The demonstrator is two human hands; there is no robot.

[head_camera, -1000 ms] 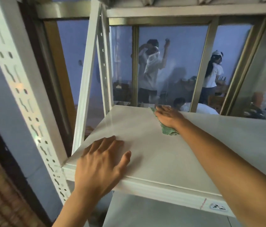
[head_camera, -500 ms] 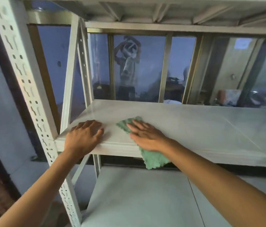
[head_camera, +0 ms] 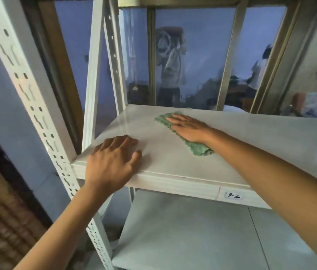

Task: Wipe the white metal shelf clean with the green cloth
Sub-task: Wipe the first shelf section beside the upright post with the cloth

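- Head camera view: left hand [head_camera: 112,162] lies flat, fingers spread, gripping nothing, on the white metal shelf [head_camera: 165,162] front-left corner
- Right hand [head_camera: 189,128] presses flat on the crumpled green cloth [head_camera: 198,148], mid-shelf
- Risk: cloth may bunch, skipping patches

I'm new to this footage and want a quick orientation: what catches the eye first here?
The green cloth stands out, pressed flat under the right hand toward the back of the white shelf. The left hand lies open on the shelf's front left corner. A small label marks the front edge.
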